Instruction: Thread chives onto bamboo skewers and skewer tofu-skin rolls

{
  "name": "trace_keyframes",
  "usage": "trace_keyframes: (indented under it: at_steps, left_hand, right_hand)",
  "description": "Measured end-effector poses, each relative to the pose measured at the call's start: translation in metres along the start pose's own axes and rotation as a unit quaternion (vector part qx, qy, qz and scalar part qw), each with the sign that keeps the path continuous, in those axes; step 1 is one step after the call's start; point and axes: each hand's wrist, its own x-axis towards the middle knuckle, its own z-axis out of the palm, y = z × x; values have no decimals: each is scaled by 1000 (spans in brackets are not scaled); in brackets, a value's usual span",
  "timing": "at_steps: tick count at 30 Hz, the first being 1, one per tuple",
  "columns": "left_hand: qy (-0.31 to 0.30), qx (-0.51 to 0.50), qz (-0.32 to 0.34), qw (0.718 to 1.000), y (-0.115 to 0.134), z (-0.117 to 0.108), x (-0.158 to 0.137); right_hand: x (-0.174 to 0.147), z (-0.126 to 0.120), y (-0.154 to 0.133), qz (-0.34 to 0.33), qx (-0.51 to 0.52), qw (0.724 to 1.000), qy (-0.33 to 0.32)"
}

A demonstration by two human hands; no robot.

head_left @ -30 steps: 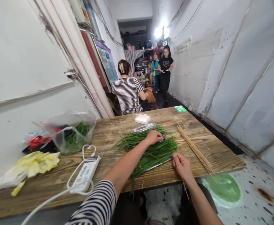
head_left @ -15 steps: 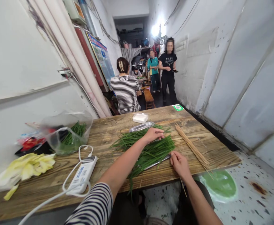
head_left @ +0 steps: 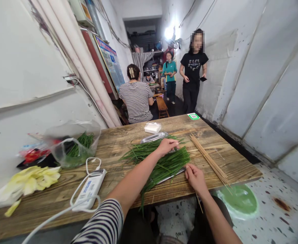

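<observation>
A heap of long green garlic chives (head_left: 174, 159) lies on a metal tray (head_left: 173, 176), in two bunches side by side. My left hand (head_left: 167, 146) reaches across the upper bunch. Its fingers are pinched together at the cut ends, closed on chives, though the exact stems are hard to make out. By the tray's right edge, my right hand (head_left: 195, 177) is closed on a thin bamboo skewer (head_left: 199, 203), whose lower end points down past the table edge. To the right of both hands lies a loose bundle of bamboo skewers (head_left: 210, 159).
Behind the chives are another metal tray (head_left: 154, 137) and white tissues (head_left: 152, 127). On the left lie a power strip (head_left: 90, 189) with a white cable, a plastic bag (head_left: 74, 149) of greens and yellow leaves (head_left: 32, 178). One person sits ahead; others stand beyond the wooden table (head_left: 118, 135).
The person in black has walked nearer and to the right, holding a dark flat object. My left hand has shifted very slightly; my right hand stays in place.
</observation>
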Motion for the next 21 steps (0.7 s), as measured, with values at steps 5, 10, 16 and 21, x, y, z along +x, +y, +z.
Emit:
trace_keyframes:
  at_steps: [5, 10, 16, 21]
  left_hand:
    - [-19, 1, -9, 1000, -2, 2, -1]
    - [-27, -8, -22, 999, -2, 4, -1]
    - [-17, 6, -9, 1000, 2, 4, -5]
    - [-11, 28, -7, 1000, 5, 4, -7]
  right_hand:
    - [0, 0, 0, 0, 8, 1000, 4]
    - [1, 1, 0, 3, 11, 1000, 7]
    - [0, 0, -1, 2, 2, 1000, 2]
    - [1, 0, -2, 5, -7, 1000, 2]
